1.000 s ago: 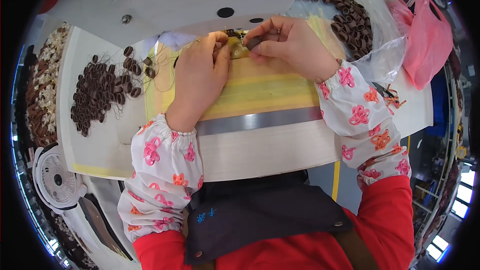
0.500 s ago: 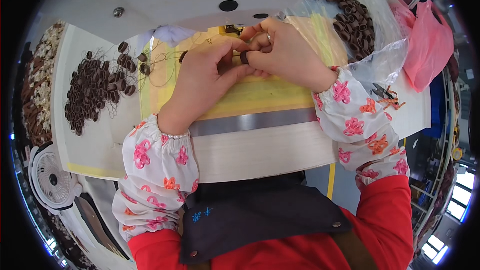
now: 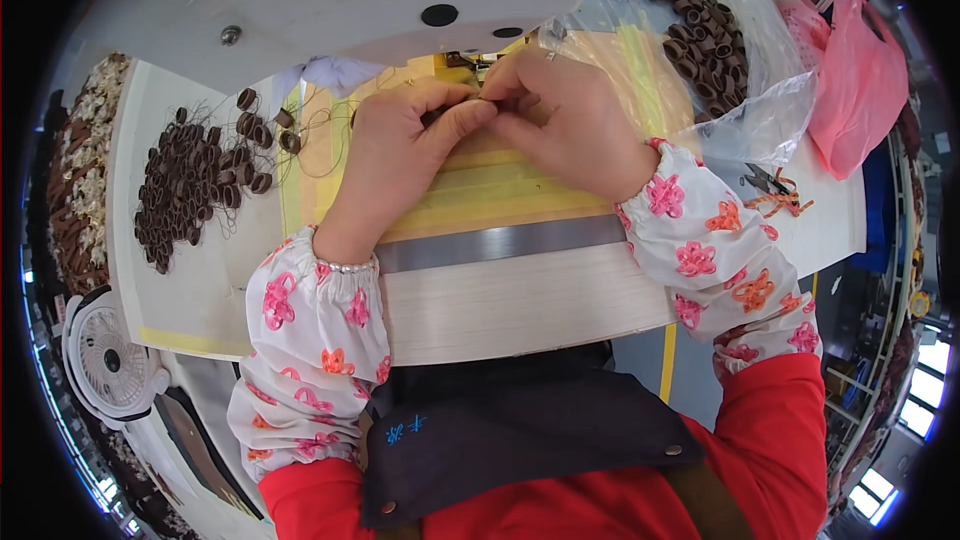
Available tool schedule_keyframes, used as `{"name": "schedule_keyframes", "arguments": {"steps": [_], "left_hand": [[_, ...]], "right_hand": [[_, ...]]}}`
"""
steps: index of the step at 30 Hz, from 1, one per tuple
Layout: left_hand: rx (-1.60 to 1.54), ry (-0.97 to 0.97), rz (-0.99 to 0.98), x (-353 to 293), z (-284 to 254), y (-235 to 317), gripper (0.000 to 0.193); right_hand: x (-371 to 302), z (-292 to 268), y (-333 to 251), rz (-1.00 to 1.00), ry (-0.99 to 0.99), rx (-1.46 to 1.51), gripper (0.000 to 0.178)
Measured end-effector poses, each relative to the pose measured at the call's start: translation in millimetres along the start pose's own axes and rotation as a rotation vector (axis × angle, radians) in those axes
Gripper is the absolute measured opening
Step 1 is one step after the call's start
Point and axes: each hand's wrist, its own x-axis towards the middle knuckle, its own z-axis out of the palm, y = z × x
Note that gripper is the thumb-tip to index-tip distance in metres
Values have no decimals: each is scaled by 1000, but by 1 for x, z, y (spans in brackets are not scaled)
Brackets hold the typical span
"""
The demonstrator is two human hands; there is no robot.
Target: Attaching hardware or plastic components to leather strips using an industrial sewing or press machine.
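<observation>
Your sleeve covers are white, patterned with pink and orange flowers. Your top is red; your apron is dark with blue lettering. Loops at both sides: brown. Bag: pink. Tape before you: yellow. Machine housing: greyish white.

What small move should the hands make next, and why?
Probably ease the left hand and right hand forward together: their fingers meet just short of the metal fitting under the white machine head, though anything between them is hidden.

steep downward fisheye from head height
</observation>
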Motion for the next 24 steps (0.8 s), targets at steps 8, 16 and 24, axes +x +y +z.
{"name": "schedule_keyframes", "arguments": {"steps": [8, 16, 24], "left_hand": [[176, 144, 86, 13, 6, -4, 21], [72, 118, -158, 18, 7, 5, 22], [80, 112, -189, 20, 5, 0, 25]], "right_hand": [[6, 0, 12, 87, 88, -89, 12], [9, -1, 17, 97, 149, -173, 10], [11, 0, 17, 43, 157, -187, 10]]}}
